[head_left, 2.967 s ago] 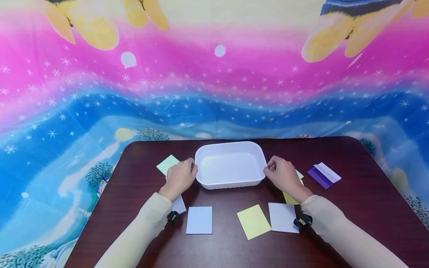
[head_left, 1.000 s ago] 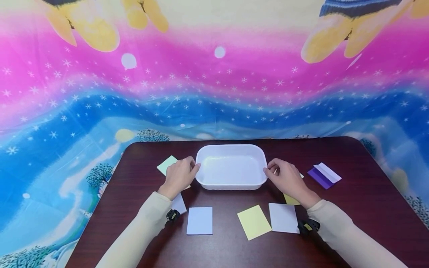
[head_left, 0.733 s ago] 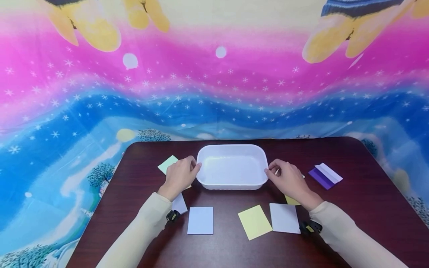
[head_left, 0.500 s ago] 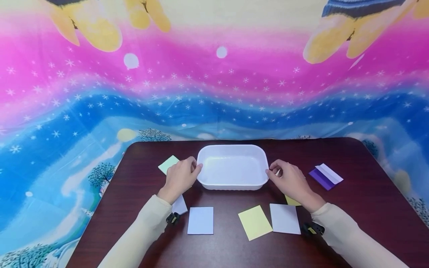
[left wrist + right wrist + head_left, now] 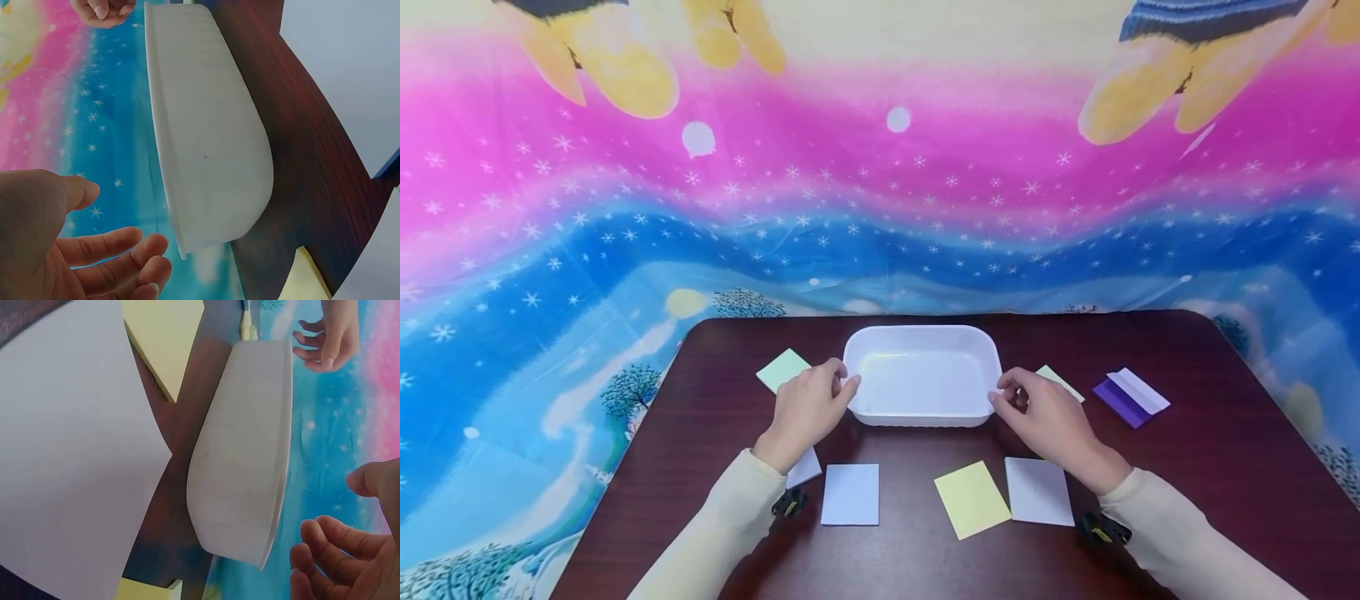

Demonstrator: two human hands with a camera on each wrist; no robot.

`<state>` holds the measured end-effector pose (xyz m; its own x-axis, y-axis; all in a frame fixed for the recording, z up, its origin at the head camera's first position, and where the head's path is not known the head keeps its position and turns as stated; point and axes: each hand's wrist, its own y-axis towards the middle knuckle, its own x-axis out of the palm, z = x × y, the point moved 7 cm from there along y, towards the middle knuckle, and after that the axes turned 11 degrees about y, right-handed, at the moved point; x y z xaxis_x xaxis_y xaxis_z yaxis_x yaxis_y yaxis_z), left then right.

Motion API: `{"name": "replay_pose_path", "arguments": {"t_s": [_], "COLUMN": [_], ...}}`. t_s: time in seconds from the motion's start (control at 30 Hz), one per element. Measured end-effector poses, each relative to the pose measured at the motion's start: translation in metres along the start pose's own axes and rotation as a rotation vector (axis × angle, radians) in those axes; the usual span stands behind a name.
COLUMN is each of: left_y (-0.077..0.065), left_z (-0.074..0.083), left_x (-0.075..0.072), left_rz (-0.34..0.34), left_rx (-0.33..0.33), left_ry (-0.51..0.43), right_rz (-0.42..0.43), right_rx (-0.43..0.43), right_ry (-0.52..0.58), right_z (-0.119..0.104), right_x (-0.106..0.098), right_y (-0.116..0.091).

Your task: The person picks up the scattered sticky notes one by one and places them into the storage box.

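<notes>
A white plastic tub sits at the back middle of the table, with nothing inside it. Beside its left end hovers my left hand, fingers loosely bent; the left wrist view shows a gap between those fingertips and the tub wall. My right hand is at the opposite end, thumb and fingers apart. Its fingertips are also clear of the tub in the right wrist view. A green sticky-note pad lies just behind my left hand, and a pale green pad peeks out behind my right.
In front of the tub lie a pale blue pad, a yellow pad and a white pad. Another pale pad is partly hidden under my left wrist. A purple pad with a folded white sheet lies right.
Earlier both hands gripped the tub's ends while it stood slightly askew. It has been turned straight and drawn slightly nearer. Both hands have since let go and eased slightly back toward me.
</notes>
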<state>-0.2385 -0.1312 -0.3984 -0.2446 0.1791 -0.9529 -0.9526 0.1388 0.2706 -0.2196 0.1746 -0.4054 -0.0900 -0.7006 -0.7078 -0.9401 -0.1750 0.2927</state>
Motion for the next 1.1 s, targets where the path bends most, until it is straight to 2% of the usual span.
{"name": "replay_pose_path", "arguments": {"t_s": [0.3, 0.5, 0.9, 1.1], "left_y": [-0.009, -0.016, -0.026, -0.031], "left_z": [0.011, 0.018, 0.026, 0.031], "left_x": [-0.006, -0.008, -0.008, -0.010], "left_rz": [0.034, 0.069, 0.032, 0.056], "left_rx": [0.034, 0.065, 0.072, 0.105], "left_ry": [0.007, 0.026, 0.015, 0.011], "right_rz": [0.008, -0.013, -0.005, 0.004], "right_rx": [-0.046, -0.033, -0.064, -0.083], "right_ry": [-0.019, -0.018, -0.016, -0.024], "right_z": [-0.011, -0.016, -0.026, -0.031], "right_x": [0.003, 0.007, 0.013, 0.015], "right_y": [-0.005, -0.011, -0.019, -0.024]}}
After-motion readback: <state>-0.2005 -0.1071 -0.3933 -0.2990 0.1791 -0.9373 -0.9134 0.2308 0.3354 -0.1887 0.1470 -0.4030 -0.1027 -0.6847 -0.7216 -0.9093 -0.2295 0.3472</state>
